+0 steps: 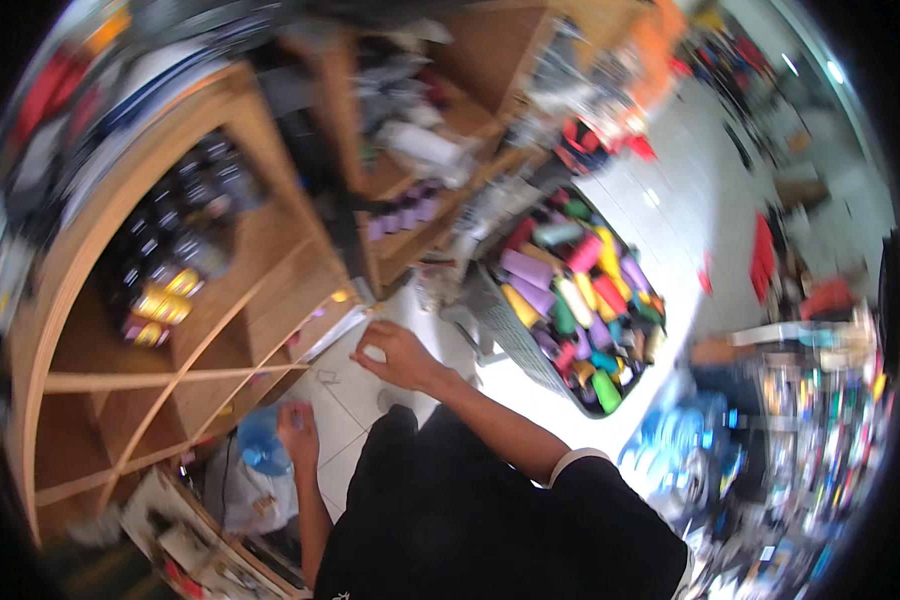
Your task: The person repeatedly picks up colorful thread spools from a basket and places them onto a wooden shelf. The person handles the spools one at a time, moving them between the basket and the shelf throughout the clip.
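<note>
My left hand point(297, 432) has its grip on a blue object point(263, 447) below the wooden shelf point(260, 290); my right hand point(398, 355) reaches beside the shelf, its grip unclear in the blur.

A wooden shelf unit point(220, 330) holds dark bottles point(185, 215) above yellow cans point(165, 300). Purple bottles point(402, 212) line another shelf. On the white tiled floor point(670, 190), a basket point(510, 330) lies packed with colourful bottles point(580, 290).
</note>
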{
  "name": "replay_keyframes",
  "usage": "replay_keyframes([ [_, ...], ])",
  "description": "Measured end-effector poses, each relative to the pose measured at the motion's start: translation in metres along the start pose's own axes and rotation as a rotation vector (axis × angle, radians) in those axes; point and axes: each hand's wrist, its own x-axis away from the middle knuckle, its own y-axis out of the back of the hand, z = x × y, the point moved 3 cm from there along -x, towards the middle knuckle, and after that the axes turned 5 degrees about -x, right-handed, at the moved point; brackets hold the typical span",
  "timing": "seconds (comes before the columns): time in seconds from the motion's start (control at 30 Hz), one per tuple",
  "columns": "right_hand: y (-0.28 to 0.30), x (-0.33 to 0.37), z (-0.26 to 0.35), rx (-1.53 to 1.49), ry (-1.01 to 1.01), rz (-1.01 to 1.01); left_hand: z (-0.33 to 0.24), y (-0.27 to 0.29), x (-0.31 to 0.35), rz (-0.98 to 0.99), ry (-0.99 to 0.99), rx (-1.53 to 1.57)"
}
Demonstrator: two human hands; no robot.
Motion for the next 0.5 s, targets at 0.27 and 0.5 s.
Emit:
replay_keyframes([
  [0.27,0.072,0.251,-0.089,0.082,-0.594,-0.328,0.105,-0.044,0.109,1.072,0.132,-0.219],
  [0.5,0.162,0.37,-0.11,0.439,-0.788,-0.962,0.055,-0.117,0.067,1.028,0.074,-0.314],
])
